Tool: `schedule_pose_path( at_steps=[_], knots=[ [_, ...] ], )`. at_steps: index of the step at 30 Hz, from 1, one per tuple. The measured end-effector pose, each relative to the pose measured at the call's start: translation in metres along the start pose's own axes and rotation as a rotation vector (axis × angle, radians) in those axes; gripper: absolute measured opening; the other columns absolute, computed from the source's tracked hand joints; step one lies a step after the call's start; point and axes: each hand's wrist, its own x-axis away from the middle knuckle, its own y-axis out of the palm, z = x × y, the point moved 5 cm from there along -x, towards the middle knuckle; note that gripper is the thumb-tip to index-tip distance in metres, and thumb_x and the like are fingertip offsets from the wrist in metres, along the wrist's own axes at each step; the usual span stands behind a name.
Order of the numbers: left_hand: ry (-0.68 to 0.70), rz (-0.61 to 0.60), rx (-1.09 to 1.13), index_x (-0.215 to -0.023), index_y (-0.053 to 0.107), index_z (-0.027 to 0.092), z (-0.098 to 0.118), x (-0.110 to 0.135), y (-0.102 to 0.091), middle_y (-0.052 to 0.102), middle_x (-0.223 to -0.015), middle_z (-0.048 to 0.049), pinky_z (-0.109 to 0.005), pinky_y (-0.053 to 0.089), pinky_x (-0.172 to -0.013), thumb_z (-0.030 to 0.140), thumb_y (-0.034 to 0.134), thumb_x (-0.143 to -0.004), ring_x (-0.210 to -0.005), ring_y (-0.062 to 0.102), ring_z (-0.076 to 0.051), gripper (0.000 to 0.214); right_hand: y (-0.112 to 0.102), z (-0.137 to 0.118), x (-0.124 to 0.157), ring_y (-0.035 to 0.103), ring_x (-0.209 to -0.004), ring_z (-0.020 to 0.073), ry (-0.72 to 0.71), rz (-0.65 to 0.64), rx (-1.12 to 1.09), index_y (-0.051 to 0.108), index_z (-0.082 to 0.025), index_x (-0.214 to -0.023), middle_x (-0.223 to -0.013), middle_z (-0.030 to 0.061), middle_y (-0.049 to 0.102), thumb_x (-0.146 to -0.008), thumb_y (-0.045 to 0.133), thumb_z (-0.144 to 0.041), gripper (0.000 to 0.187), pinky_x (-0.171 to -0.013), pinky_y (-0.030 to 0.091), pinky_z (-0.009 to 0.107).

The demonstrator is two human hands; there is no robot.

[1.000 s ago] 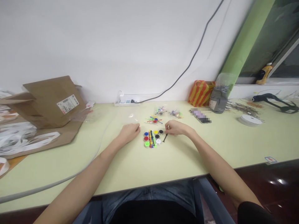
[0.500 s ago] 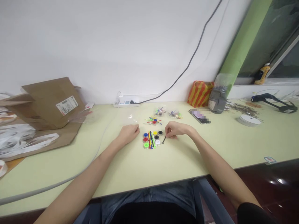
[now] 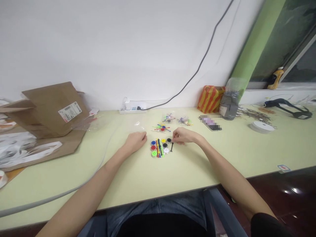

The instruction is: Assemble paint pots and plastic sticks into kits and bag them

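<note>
Count, bench top. Cluster: seven round plastic discs [image 3: 165, 145]; two black, and one each of blue, yellow, red, green, white. One black stick [image 3: 171, 147] just right of the cluster. One loose group of coloured sticks [image 3: 161, 128] just beyond the cluster. Two clear bags of small coloured parts [image 3: 168, 118] farther beyond it. Hands: one left hand [image 3: 135, 141] and one right hand [image 3: 184, 135], either side of the cluster.

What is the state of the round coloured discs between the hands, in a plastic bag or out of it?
Out of a bag: the discs lie bare on the table, with no plastic over them.
</note>
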Motion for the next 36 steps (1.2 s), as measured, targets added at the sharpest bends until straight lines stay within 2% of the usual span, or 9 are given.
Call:
schedule_pose_path(
  at_steps=[8, 16, 23, 29, 36],
  knots=[
    [0.002, -0.005, -0.006, -0.083, 0.058, 0.02, 0.0001, 0.0001, 0.0001, 0.068, -0.082, -0.01, -0.033, 0.034, -0.064, 0.032, 0.034, -0.097, -0.076, 0.063, -0.025, 0.03, 0.0043, 0.0019, -0.0026, 0.06, -0.053, 0.0128, -0.007, -0.034, -0.031, 0.065, -0.015, -0.075, -0.063, 0.002, 0.068, -0.077, 0.063, -0.019, 0.005, -0.05, 0.044, 0.022],
    [0.005, 0.005, 0.01, -0.081, 0.057, 0.02, 0.001, 0.0004, -0.0008, 0.068, -0.08, -0.0099, -0.033, 0.034, -0.063, 0.032, 0.035, -0.097, -0.074, 0.063, -0.025, 0.03, 0.003, 0.0042, -0.0015, 0.063, -0.058, 0.0156, -0.043, -0.139, -0.093, 0.067, -0.015, -0.074, -0.065, 0.0034, 0.07, -0.072, 0.068, -0.024, 0.01, -0.054, 0.047, 0.023],
    [-0.009, -0.003, 0.05, -0.08, 0.057, 0.02, 0.001, 0.0011, -0.0021, 0.067, -0.08, -0.0098, -0.034, 0.035, -0.065, 0.032, 0.036, -0.097, -0.075, 0.062, -0.025, 0.029, 0.0026, -0.0013, -0.0003, 0.061, -0.056, 0.0142, -0.056, -0.103, -0.098, 0.067, -0.015, -0.072, -0.064, 0.0027, 0.069, -0.074, 0.069, -0.027, 0.012, -0.054, 0.045, 0.023],
    [0.007, 0.008, 0.011, -0.079, 0.056, 0.021, 0.0011, 0.0009, -0.0021, 0.067, -0.08, -0.0099, -0.033, 0.033, -0.063, 0.031, 0.035, -0.097, -0.075, 0.063, -0.025, 0.029, 0.0029, -0.0015, 0.0004, 0.062, -0.058, 0.0144, -0.086, -0.119, -0.093, 0.067, -0.015, -0.078, -0.068, 0.0034, 0.071, -0.075, 0.068, -0.028, 0.013, -0.056, 0.047, 0.023],
    [-0.009, -0.015, 0.005, -0.084, 0.059, 0.021, 0.0011, 0.0014, -0.0017, 0.069, -0.084, -0.0099, -0.033, 0.036, -0.067, 0.032, 0.034, -0.098, -0.079, 0.064, -0.025, 0.03, 0.0013, 0.0014, 0.0001, 0.061, -0.058, 0.0141, -0.061, -0.132, -0.08, 0.07, -0.015, -0.076, -0.068, 0.0025, 0.071, -0.071, 0.071, -0.026, 0.012, -0.055, 0.044, 0.023]
  ],
)
